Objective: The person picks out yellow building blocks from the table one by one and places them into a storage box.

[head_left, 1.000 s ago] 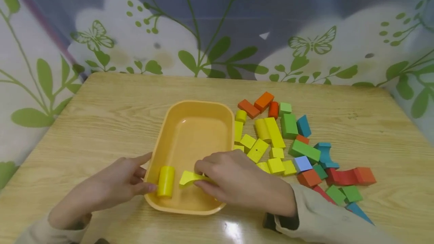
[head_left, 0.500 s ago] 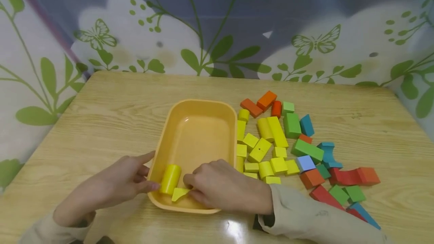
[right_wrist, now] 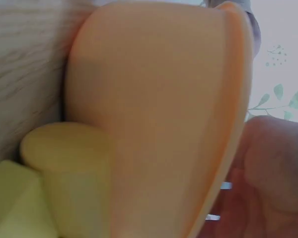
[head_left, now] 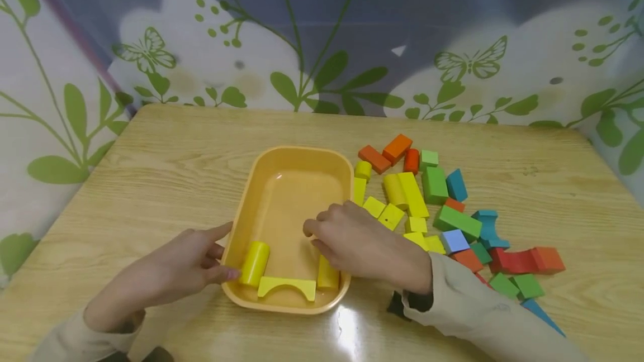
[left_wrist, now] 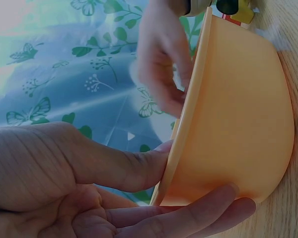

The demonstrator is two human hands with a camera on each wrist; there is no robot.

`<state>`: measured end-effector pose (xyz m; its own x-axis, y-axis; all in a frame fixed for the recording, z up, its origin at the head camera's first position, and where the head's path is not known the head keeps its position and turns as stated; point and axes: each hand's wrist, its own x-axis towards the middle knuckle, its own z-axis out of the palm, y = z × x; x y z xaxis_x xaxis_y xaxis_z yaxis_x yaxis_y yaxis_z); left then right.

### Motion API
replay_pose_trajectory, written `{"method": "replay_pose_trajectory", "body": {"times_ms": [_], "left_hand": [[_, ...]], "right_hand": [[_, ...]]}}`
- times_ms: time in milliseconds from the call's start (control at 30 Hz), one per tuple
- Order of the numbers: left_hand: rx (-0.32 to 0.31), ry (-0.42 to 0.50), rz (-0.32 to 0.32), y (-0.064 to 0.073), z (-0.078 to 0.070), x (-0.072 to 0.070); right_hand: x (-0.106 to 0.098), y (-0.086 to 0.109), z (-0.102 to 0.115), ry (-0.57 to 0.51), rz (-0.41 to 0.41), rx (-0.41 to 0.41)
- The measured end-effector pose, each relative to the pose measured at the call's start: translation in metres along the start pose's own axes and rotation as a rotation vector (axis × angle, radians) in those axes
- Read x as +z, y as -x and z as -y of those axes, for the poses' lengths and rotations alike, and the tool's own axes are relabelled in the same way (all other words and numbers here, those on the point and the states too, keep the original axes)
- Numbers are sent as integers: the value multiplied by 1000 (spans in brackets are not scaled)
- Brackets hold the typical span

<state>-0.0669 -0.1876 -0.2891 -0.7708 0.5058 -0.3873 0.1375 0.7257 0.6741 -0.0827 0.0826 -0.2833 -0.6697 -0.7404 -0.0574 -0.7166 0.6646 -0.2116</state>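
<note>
A yellow-orange plastic tray [head_left: 289, 309] stands on the table. My left hand [head_left: 171, 272] grips its left side, the thumb on the rim and the fingers against the outer wall, as the left wrist view shows. Inside, at the near end, lie a yellow cylinder block [head_left: 255, 263], a yellow arch block [head_left: 287, 284] and another yellow block [head_left: 328, 275], partly covered. My right hand [head_left: 359, 236] hovers over the tray's right side, its fingers loosely bent and no block visible between them.
Right of the tray lie several yellow blocks [head_left: 412, 194], some hidden by the right arm. Beyond them are green blocks [head_left: 458, 222], orange blocks [head_left: 397, 148], red blocks [head_left: 518, 261] and blue blocks [head_left: 487, 228]. A patterned wall covering [head_left: 327, 27] borders the table's back.
My right hand has set the yellow arch block down at the tray's near end, let go, and moved up and to the right. My left hand stays on the tray.
</note>
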Motion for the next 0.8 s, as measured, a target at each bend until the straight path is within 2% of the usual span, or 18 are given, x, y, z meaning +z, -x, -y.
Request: {"method": "replay_pose_trajectory", "body": {"times_ms": [133, 233, 400, 667, 800], "left_hand": [[-7, -2, 1, 0, -1, 0], [-2, -1, -2, 1, -1, 0], [12, 1, -5, 1, -2, 1], [3, 24, -1, 1, -3, 0], [-7, 25, 3, 1, -3, 0]], "right_hand": [[4, 0, 1, 35, 135, 11], [5, 0, 3, -14, 165, 11], [4, 0, 4, -23, 157, 10], [7, -1, 10, 11, 81, -119], [0, 1, 8, -14, 59, -98]]}}
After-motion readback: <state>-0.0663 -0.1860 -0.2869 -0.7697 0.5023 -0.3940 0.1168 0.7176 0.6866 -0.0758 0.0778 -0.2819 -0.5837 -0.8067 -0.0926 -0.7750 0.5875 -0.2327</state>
